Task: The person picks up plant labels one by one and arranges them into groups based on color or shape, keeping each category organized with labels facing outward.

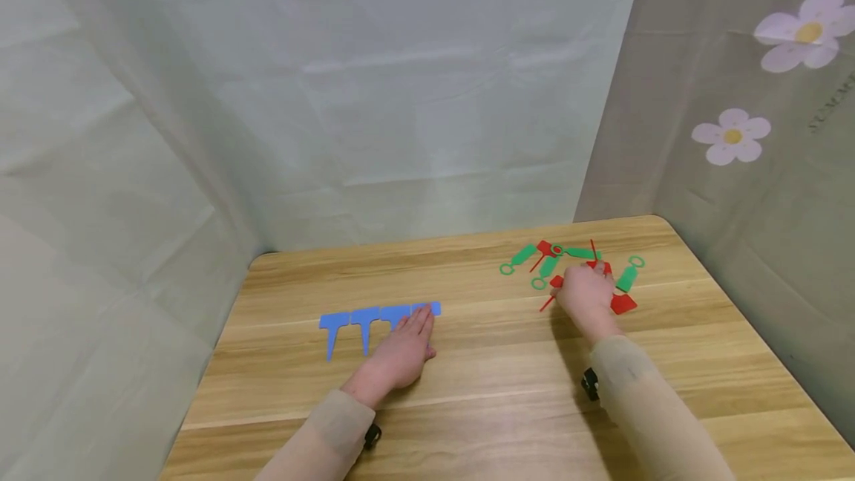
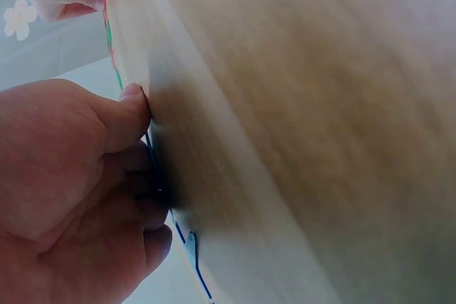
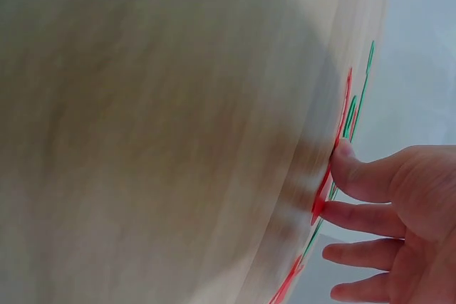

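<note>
Wood-grain desk (image 1: 494, 399), laid in three colours.
Left hand (image 1: 403, 355): fingers straight, close together, over the right end of four blue tags (image 1: 365, 318) in a row. Right hand (image 1: 588, 294): fingers spread, touching red tags (image 1: 624, 304); cannot tell whether it pinches one. Green tags (image 1: 626, 280): scattered to either side.

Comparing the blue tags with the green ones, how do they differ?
Shape: the blue tags have broad heads and, where visible, tapering stems; the green tags have an open ring at one end.
Layout: the blue tags line up side by side; the green tags lie scattered at differing angles among red tags.
Shared: both are flat and lie on the wooden table.
</note>
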The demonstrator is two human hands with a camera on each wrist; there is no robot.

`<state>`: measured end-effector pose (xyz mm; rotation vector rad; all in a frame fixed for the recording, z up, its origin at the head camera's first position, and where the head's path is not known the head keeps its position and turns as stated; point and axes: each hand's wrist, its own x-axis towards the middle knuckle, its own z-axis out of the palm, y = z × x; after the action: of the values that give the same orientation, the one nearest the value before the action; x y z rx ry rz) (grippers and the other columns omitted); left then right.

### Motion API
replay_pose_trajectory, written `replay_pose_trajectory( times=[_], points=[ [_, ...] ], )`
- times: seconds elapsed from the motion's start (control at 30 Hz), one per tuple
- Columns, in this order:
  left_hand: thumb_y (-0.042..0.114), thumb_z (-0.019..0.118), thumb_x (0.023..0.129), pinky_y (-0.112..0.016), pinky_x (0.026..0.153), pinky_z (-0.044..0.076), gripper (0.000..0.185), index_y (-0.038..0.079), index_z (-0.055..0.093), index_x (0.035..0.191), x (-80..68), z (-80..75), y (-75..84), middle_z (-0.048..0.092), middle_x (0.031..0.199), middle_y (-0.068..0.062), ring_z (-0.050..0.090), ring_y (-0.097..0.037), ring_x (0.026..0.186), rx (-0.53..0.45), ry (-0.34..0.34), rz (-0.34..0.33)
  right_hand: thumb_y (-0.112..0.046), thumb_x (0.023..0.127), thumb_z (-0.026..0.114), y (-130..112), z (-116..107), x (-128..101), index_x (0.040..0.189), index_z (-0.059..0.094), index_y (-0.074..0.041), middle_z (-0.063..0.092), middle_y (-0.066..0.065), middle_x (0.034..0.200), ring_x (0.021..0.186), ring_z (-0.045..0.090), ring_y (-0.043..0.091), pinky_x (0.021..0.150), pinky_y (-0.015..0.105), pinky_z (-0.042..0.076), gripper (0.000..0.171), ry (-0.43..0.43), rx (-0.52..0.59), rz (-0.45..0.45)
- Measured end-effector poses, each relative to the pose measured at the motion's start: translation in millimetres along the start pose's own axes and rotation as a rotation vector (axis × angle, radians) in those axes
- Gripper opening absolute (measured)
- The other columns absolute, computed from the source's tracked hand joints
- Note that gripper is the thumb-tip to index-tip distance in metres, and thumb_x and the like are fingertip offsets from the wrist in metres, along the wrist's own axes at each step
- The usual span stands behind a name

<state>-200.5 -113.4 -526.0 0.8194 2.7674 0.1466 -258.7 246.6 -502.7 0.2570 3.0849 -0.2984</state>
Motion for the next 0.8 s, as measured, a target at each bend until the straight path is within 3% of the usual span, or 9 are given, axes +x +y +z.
replay_pose_trajectory(
  times=[0.23, 0.8],
  points=[
    [0.028, 0.053, 0.114, -0.052, 0.130, 0.023, 0.065, -0.007, 0.032, 0.164, 0.8, -1.5, 1.8, 0.022, 0.175, -0.021, 0.023, -0.036, 0.161, 0.003, -0.004, -0.008, -0.033, 0.091, 0.084, -3.2, -0.9, 3.3, 0.115, 0.072, 0.011, 0.057, 0.044, 0.138, 0.147, 0.032, 0.064, 0.113, 0.074, 0.036, 0.051, -0.021, 0.001, 0.047],
    [0.027, 0.056, 0.113, -0.051, 0.130, 0.024, 0.065, -0.008, 0.034, 0.163, 0.7, -5.6, 3.9, 0.024, 0.174, -0.021, 0.025, -0.036, 0.161, 0.004, 0.004, -0.018, -0.034, 0.091, 0.084, -2.6, 1.0, 4.7, 0.113, 0.073, 0.008, 0.061, 0.043, 0.133, 0.145, 0.033, 0.065, 0.105, 0.071, 0.042, 0.049, -0.039, 0.038, 0.074]
  ],
)
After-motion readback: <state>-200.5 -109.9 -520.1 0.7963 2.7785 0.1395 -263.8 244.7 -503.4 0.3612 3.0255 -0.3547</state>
